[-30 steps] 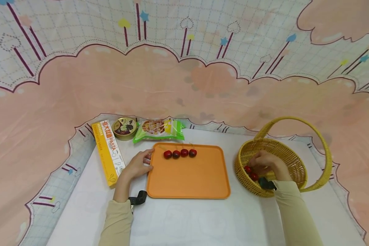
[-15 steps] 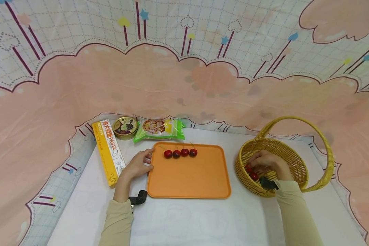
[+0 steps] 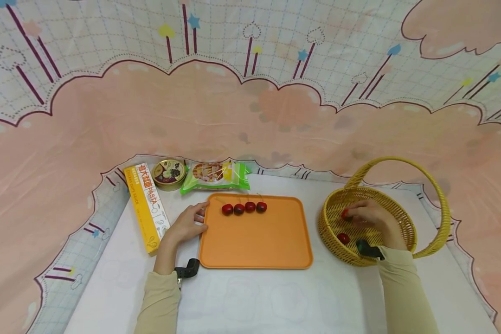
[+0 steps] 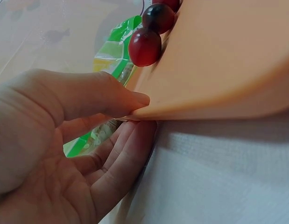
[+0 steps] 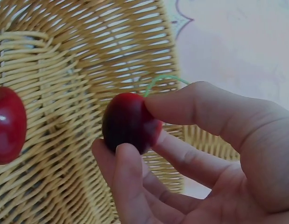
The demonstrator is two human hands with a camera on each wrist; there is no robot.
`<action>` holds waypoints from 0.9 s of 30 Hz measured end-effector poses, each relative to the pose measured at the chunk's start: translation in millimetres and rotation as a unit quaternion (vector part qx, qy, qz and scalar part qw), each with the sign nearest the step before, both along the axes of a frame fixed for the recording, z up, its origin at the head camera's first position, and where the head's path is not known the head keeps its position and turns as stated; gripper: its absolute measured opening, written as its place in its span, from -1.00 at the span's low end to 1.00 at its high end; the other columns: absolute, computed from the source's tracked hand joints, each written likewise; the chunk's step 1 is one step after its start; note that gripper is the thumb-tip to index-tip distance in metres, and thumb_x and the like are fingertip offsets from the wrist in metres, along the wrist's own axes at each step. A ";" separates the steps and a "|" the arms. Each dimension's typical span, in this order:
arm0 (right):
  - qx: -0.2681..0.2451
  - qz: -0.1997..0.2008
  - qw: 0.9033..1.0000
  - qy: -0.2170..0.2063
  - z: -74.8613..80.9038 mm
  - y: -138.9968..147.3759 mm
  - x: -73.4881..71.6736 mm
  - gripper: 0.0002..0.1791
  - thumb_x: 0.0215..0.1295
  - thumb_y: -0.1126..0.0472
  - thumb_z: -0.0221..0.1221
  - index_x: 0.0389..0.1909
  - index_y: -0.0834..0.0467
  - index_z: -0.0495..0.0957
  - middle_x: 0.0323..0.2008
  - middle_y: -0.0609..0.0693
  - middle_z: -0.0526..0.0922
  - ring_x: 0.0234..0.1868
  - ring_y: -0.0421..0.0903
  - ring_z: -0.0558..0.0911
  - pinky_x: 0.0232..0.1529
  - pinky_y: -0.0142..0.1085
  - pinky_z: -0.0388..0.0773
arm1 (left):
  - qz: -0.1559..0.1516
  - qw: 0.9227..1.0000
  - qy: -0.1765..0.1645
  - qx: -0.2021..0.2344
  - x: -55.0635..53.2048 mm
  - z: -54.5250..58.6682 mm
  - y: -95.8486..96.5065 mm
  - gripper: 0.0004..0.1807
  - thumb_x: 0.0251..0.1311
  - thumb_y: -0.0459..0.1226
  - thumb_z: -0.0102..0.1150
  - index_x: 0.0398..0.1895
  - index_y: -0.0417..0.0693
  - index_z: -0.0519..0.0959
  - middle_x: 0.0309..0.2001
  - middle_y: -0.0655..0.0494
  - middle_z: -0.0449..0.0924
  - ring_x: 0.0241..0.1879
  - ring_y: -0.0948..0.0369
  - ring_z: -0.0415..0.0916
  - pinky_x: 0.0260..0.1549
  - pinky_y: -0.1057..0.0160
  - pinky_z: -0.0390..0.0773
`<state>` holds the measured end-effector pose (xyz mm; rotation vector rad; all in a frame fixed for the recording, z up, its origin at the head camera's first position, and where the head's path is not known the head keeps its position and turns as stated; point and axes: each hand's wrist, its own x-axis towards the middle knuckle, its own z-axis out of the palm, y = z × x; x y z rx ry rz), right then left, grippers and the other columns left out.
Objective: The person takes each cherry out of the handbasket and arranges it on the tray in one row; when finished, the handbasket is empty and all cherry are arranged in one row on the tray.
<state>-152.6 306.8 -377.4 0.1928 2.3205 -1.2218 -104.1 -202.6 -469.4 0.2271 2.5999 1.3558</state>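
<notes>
My right hand is inside the yellow wicker basket, pinching a dark red cherry between thumb and fingers. A thin green stem curves up from that cherry. Another red cherry lies on the basket floor, and the right wrist view shows it at the left edge. My left hand grips the left rim of the orange tray, thumb on top and fingers underneath. Along the tray's far side several cherries lie in a row.
Left of the tray lies a yellow and white pasta box. A round tin and a green-edged snack packet stand behind the tray. The basket's tall handle arches over its right side. Patterned cloth rises behind the white table.
Inside the basket, my right hand has taken up a cherry and moved slightly right with it, away from the other cherry. My left hand stays at the tray's rim.
</notes>
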 end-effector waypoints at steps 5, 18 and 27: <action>-0.027 -0.026 0.999 0.010 7.9 -1.5 2.0 -0.61 0.39 0.24 0.16 0.06 0.47 0.51 -0.35 -0.14 0.66 -0.36 -0.19 0.60 -0.18 -0.25 0.66 | 0.000 1.000 0.002 0.003 0.1 -0.9 0.1 -0.26 0.05 -0.49 0.26 0.38 -0.34 0.29 -0.04 -0.23 0.47 -0.07 -0.04 0.53 -0.03 -0.01 0.54; -0.097 -0.029 0.993 0.055 18.5 -31.2 -6.0 -0.45 0.43 0.14 0.13 0.22 0.48 0.35 -0.30 -0.17 0.66 -0.32 -0.27 0.65 -0.22 -0.39 0.63 | 0.002 1.000 0.001 0.008 1.5 1.9 -2.0 -0.26 0.04 -0.50 0.27 0.37 -0.35 0.30 -0.04 -0.24 0.47 -0.07 -0.06 0.53 -0.02 -0.01 0.53; -0.121 -0.031 0.988 0.092 23.1 -72.1 -20.7 -0.65 0.39 0.18 0.17 0.04 0.36 0.55 -0.33 -0.16 0.65 -0.33 -0.30 0.66 -0.25 -0.41 0.62 | -0.002 1.000 -0.001 0.007 -1.0 -2.1 0.1 -0.25 0.03 -0.50 0.25 0.38 -0.35 0.29 -0.03 -0.23 0.47 -0.07 -0.05 0.53 -0.01 0.00 0.53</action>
